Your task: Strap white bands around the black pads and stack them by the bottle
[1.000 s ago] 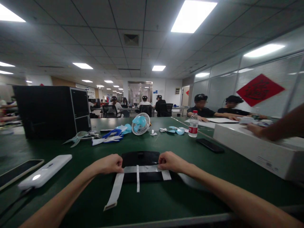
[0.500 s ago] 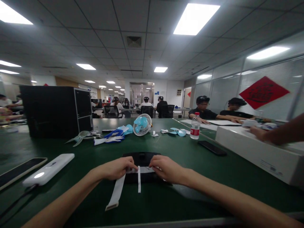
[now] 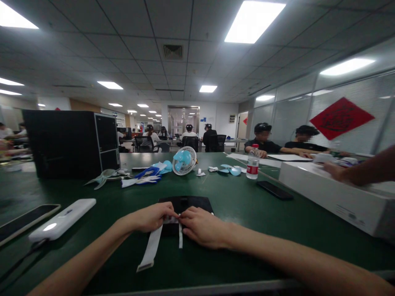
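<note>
A black flat panel-like object [image 3: 186, 200] lies on the green table in front of me, partly covered by my hands. My left hand [image 3: 153, 217] bends over its left side, fingers closed with the index fingertip near a narrow white strip [image 3: 180, 239]. A flat white ribbon cable [image 3: 151, 250] runs out from beneath this hand towards me. My right hand [image 3: 202, 226] lies across the panel's right part, its fingers stretched out and slightly bent. Its fingertips meet the left index fingertip at the top of the strip. What lies under the fingertips is hidden.
Left are a white power bank [image 3: 63, 220] with a cable, a phone [image 3: 27, 222] and a black computer case [image 3: 61, 144]. Beyond the panel stand a small fan [image 3: 184, 161], gloves [image 3: 145, 176] and a bottle [image 3: 253, 162]. Another phone [image 3: 274, 190] and a co-worker's hand over a white box [image 3: 327, 197] are right.
My right hand has moved left across the panel until its fingertips reach the narrow strip and my left fingertip. The left hand and ribbon cable stay nearly in place.
</note>
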Motion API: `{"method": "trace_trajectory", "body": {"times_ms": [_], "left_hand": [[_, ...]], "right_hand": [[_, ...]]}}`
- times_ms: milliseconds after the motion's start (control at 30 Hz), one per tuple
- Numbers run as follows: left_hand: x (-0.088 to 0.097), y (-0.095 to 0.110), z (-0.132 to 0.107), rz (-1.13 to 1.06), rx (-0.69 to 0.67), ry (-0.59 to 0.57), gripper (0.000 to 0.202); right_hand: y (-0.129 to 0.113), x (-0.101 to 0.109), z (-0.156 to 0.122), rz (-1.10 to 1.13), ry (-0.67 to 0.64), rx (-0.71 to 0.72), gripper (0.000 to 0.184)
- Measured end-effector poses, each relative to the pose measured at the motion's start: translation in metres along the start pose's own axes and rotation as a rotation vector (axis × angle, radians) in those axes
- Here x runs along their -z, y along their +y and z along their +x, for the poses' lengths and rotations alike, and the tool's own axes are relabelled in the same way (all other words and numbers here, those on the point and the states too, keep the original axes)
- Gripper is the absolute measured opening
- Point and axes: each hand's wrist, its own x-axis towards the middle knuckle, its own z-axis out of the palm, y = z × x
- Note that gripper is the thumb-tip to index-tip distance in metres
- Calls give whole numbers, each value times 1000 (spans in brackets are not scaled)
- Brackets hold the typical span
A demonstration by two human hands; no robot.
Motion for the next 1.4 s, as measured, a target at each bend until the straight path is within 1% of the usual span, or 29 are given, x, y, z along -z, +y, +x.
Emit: {"method": "trace_trajectory", "body": {"times_ms": [200,333,467,633,767,867,967,1133,1267,1400], "left_hand": [[0,1,0,2,-11,16,40],[0,2,0,6,2,23,37],[1,4,0,6,0,22,37],[4,7,-1,6,11,10,35],[4,5,-1,-2,10,20,29],[5,3,-1,-23,-2,26,23],[5,3,-2,-25,9,39,22],[6,2,-2,14,75,30,17],[7,-3,-4,-9,139,7,13],[6,-9,-5,-36,160,-3,13]], "right_hand": [[-16,1,-15,-20,14,21,33],[-20,-3,-21,-18,16,33,34],[-18,-2,-20,1,10,35,35],[-9,-1,-9,58,5,-23,38],[-3,-2,-7,94,-13,-24,42],[0,2,-16,154,-37,-49,42],[5,9,-29,189,-63,-101,43],[16,15,-53,205,-58,-190,45],[23,17,-69,216,-37,-242,43],[26,18,-80,218,-36,-258,39]]}}
